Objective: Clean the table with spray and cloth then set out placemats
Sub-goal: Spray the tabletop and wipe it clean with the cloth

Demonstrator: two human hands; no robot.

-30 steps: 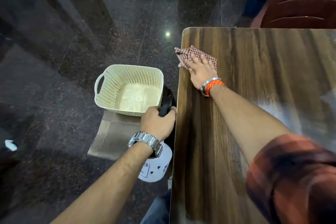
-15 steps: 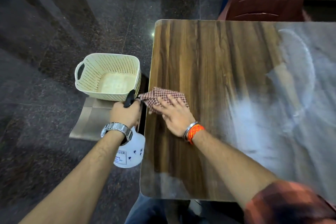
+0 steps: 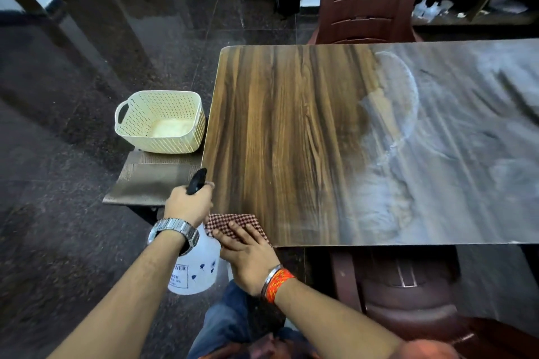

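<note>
Cloth [image 3: 233, 220], checkered, on glossy woodgrain table [image 3: 291, 125]

Single view: head-worn wide-angle camera. Faces forward and steeply down from above the near left corner of the table [image 3: 291, 125]. Close under the lens sit the left hand [image 3: 186, 204] and right hand [image 3: 248, 256]; far chair [image 3: 367, 3] at frame top.

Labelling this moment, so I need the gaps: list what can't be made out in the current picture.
Head view only:
- Spray bottle label: the wrist of the left hand covers its start; the lower print is too small.
- Cloth: the right hand covers its near part.
- Placemats: the basket covers their far part; count unclear.
- Table: right end cut off by the frame edge.
</note>
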